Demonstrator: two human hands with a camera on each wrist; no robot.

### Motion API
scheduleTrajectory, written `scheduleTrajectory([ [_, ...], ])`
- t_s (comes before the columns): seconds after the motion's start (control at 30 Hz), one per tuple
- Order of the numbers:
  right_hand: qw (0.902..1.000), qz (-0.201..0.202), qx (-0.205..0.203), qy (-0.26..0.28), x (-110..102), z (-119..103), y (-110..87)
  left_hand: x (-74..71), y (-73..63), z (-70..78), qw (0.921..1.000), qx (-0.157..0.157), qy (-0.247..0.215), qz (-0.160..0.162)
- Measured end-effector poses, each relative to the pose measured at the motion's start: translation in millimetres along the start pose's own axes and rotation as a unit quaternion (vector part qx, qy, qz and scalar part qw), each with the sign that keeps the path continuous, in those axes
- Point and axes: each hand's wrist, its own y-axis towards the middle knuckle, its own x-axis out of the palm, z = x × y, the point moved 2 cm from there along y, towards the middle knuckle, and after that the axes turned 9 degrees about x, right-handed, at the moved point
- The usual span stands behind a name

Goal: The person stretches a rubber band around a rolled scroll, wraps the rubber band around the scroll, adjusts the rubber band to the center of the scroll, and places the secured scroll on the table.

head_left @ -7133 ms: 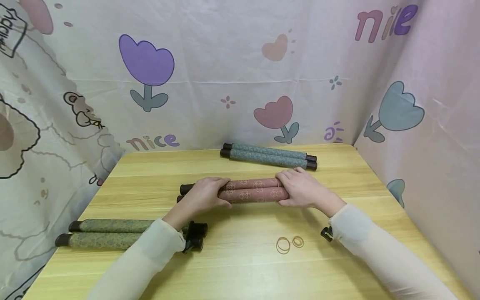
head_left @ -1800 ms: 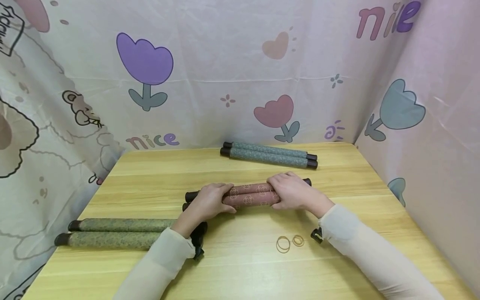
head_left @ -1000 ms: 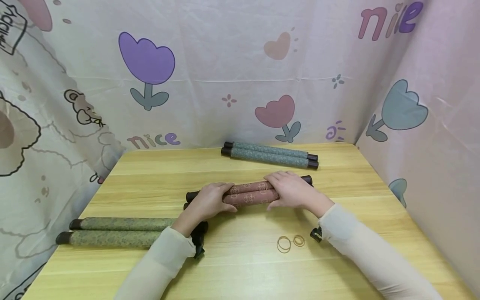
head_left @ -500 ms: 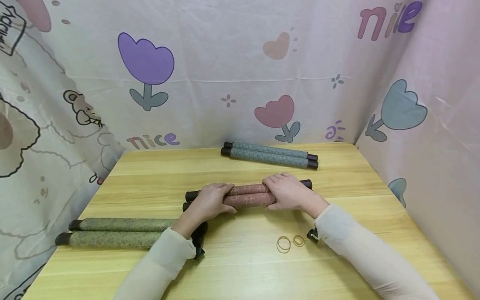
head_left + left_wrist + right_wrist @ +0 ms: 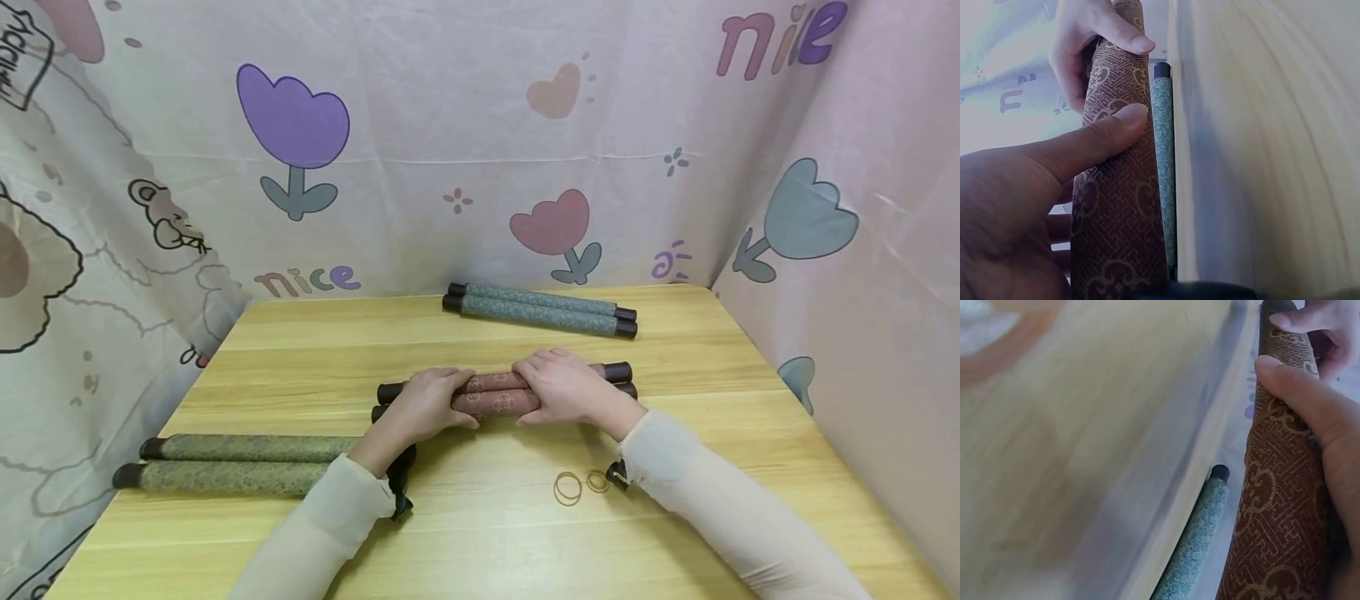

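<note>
A red brocade scroll (image 5: 497, 403), rolled in from both sides into two parallel rolls with dark end knobs, is held crosswise over the middle of the table. My left hand (image 5: 426, 403) grips it left of centre, thumb along the near roll and fingers over the far one. From the right, my right hand (image 5: 564, 388) grips the same scroll, its thumb also on the near side. Only a short patterned stretch shows between the hands. In the left wrist view, the thumb presses the brocade (image 5: 1119, 219). The right wrist view shows the brocade (image 5: 1279, 506) running under the other thumb.
A blue-green scroll (image 5: 536, 312) lies at the back of the table (image 5: 480, 542). A green scroll (image 5: 232, 477) lies at the left, its right end partly behind the left forearm. Several thin rubber bands (image 5: 567, 489) lie in front, near the right wrist's camera (image 5: 617, 475).
My right hand has slid left along the red scroll, closer to my left hand, and the scroll's right knobs now show. Compared with the oldest frame, my left hand is slightly further right.
</note>
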Motion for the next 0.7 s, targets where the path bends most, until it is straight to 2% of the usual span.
scheduleTrajectory([
  [0.23,0.9986,-0.022,0.029,0.038,-2.4,2.5,-1.8,-3.4,-1.3,-3.4,0.9998,-0.015,0.010,-0.001],
  [0.43,0.9987,-0.016,0.046,0.014,-4.8,8.4,-7.6,-5.3,-1.8,-3.8,0.9997,-0.011,0.021,0.003],
  [0.7,0.9995,0.006,0.031,-0.007,-1.6,6.9,-6.4,-4.6,-2.2,-2.6,0.9995,0.001,0.031,0.007],
])
